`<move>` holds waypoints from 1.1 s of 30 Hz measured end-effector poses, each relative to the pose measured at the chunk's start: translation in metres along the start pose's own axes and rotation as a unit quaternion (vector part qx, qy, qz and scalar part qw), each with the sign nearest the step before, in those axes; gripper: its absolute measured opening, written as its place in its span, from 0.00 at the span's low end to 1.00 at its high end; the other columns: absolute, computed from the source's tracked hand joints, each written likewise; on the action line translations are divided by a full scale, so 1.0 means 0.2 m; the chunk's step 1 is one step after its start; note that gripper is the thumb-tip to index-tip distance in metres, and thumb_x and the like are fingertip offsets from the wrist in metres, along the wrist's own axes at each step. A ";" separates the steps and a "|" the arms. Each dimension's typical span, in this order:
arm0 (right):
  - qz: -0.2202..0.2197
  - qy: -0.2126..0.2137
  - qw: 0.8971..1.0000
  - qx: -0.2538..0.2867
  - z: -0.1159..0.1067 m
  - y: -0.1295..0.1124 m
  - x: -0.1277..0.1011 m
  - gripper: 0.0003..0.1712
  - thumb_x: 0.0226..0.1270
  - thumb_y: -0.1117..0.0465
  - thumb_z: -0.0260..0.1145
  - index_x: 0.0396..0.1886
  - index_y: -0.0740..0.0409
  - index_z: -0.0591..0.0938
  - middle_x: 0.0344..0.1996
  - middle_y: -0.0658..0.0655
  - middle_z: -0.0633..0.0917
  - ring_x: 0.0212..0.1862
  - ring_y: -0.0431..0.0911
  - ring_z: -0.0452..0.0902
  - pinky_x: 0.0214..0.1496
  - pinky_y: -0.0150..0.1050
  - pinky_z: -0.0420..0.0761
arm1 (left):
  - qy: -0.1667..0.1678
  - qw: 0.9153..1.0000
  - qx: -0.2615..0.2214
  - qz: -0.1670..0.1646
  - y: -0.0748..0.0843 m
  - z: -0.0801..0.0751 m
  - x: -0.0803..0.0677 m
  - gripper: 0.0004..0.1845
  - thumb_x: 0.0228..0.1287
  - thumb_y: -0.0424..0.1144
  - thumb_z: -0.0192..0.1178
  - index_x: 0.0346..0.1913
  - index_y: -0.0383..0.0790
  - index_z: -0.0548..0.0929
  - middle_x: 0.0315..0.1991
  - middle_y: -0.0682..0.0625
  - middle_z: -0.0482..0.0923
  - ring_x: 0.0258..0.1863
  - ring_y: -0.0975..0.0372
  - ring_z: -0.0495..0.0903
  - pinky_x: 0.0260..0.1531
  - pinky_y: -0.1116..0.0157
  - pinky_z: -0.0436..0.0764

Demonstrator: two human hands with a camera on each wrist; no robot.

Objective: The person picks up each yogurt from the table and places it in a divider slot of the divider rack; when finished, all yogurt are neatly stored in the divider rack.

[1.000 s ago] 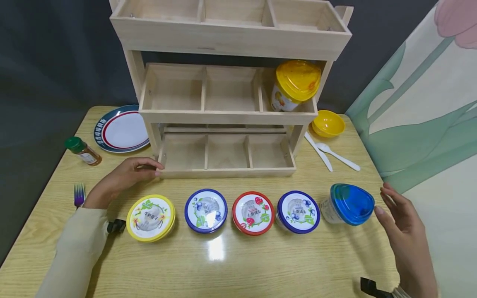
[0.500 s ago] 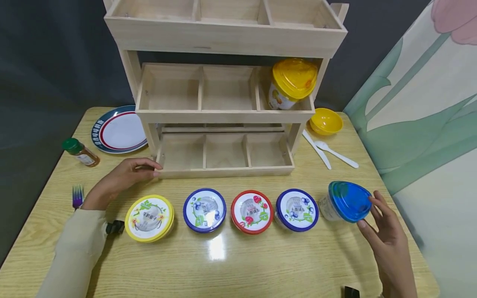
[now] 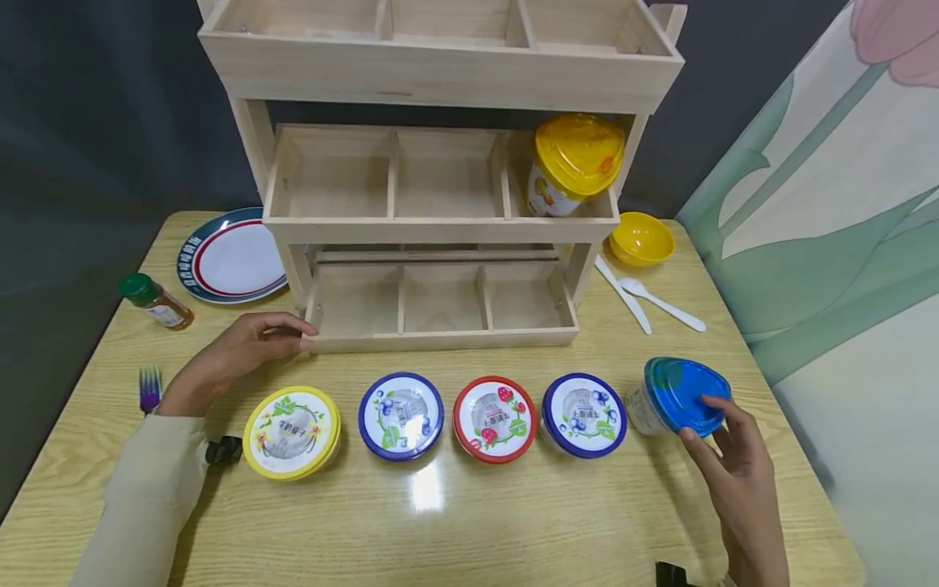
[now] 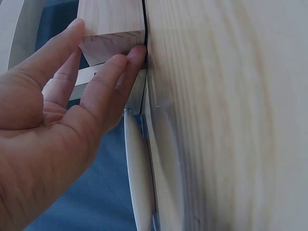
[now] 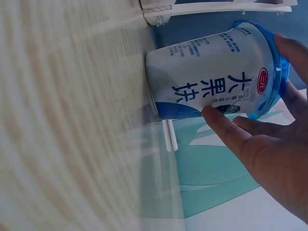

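Observation:
The yogurt cup (image 5: pixel 207 72), white with blue print and a blue lid (image 3: pixel 685 394), stands on the table at the right. My right hand (image 3: pixel 741 481) holds it near the top, a finger over the lid and the thumb (image 5: pixel 226 127) against its side. On the left, my left hand (image 3: pixel 242 350) grips the lower left corner of the wooden rack (image 3: pixel 447 342); in the left wrist view its fingers lie on both sides of the wooden end (image 4: pixel 113 48). A yellow-lidded cup (image 3: pixel 579 159) sits in the rack's middle tier, right compartment.
Before the rack stand round tubs with yellow (image 3: pixel 292 432), blue (image 3: pixel 401 416), red (image 3: pixel 495 418) and blue lids (image 3: pixel 584 414). A plate (image 3: pixel 235 257), spice bottle (image 3: pixel 156 302) and fork (image 3: pixel 150 387) lie left; a yellow bowl (image 3: pixel 642 239), white knife (image 3: pixel 622 293) and white spoon (image 3: pixel 663 304) right.
My right hand has moved left from beside the blue-lidded yogurt cup and taken hold of it at the lid. The left hand has stayed on the rack's corner.

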State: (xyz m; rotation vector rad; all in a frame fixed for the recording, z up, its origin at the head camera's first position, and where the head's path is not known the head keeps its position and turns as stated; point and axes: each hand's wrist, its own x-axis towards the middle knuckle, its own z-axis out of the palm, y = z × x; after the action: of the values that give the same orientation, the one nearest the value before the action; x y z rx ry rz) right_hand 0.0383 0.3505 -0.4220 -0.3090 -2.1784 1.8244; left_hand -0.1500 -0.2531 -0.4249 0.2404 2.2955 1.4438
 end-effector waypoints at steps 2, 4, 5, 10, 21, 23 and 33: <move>-0.002 0.010 1.000 -0.006 0.01 0.00 0.01 0.33 0.77 0.80 0.62 0.78 0.66 0.71 0.83 0.69 0.59 0.83 0.63 0.56 0.57 0.21 0.76 | 0.000 1.000 0.000 0.003 0.00 0.00 0.00 0.18 0.81 0.36 0.64 0.64 0.28 0.83 0.60 0.51 0.80 0.58 0.61 0.75 0.54 0.71 0.75; -0.003 0.014 1.000 -0.009 0.02 0.00 0.01 0.32 0.77 0.80 0.62 0.77 0.67 0.71 0.81 0.71 0.61 0.82 0.61 0.60 0.57 0.21 0.77 | 0.000 1.000 0.002 0.004 0.00 -0.01 0.00 0.18 0.81 0.36 0.64 0.64 0.29 0.83 0.60 0.50 0.80 0.59 0.61 0.75 0.54 0.71 0.75; -0.003 0.015 1.000 -0.009 0.02 0.00 0.01 0.32 0.77 0.80 0.62 0.77 0.67 0.71 0.81 0.71 0.61 0.81 0.61 0.61 0.57 0.21 0.77 | -0.001 1.000 0.003 0.004 0.00 -0.01 0.00 0.18 0.81 0.36 0.64 0.64 0.29 0.83 0.61 0.49 0.80 0.59 0.60 0.75 0.54 0.71 0.75; 0.000 0.012 1.000 -0.006 0.02 -0.01 0.02 0.31 0.77 0.80 0.62 0.77 0.66 0.71 0.83 0.72 0.58 0.82 0.62 0.58 0.57 0.21 0.77 | -0.003 1.000 0.008 -0.004 0.00 -0.01 0.00 0.18 0.81 0.36 0.64 0.65 0.29 0.83 0.63 0.46 0.79 0.61 0.59 0.74 0.55 0.71 0.74; 0.000 0.026 1.000 0.005 0.01 -0.03 0.01 0.32 0.76 0.81 0.62 0.76 0.67 0.72 0.81 0.66 0.61 0.82 0.63 0.58 0.56 0.22 0.78 | 0.002 1.000 0.000 0.005 0.00 0.01 0.00 0.17 0.81 0.36 0.64 0.65 0.29 0.83 0.63 0.45 0.79 0.56 0.65 0.76 0.53 0.72 0.76; -0.001 0.034 0.999 0.018 0.01 -0.05 0.02 0.32 0.75 0.82 0.62 0.76 0.67 0.72 0.81 0.66 0.61 0.83 0.64 0.56 0.56 0.22 0.78 | 0.001 1.000 0.000 0.004 0.00 0.01 0.00 0.17 0.81 0.36 0.64 0.64 0.29 0.83 0.62 0.46 0.79 0.56 0.65 0.77 0.53 0.72 0.76; -0.012 0.080 0.994 0.076 0.01 -0.19 0.01 0.34 0.72 0.87 0.60 0.76 0.70 0.72 0.82 0.66 0.63 0.80 0.59 0.64 0.57 0.28 0.82 | 0.005 1.000 -0.002 0.004 0.00 0.01 -0.01 0.18 0.81 0.36 0.64 0.65 0.28 0.83 0.61 0.47 0.79 0.58 0.62 0.75 0.55 0.72 0.75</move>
State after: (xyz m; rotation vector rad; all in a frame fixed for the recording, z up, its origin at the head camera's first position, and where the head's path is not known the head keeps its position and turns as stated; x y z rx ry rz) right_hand 0.0362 0.3420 -0.3852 -0.3788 -1.9165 1.8715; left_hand -0.1480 -0.2518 -0.4248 0.2419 2.3016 1.4572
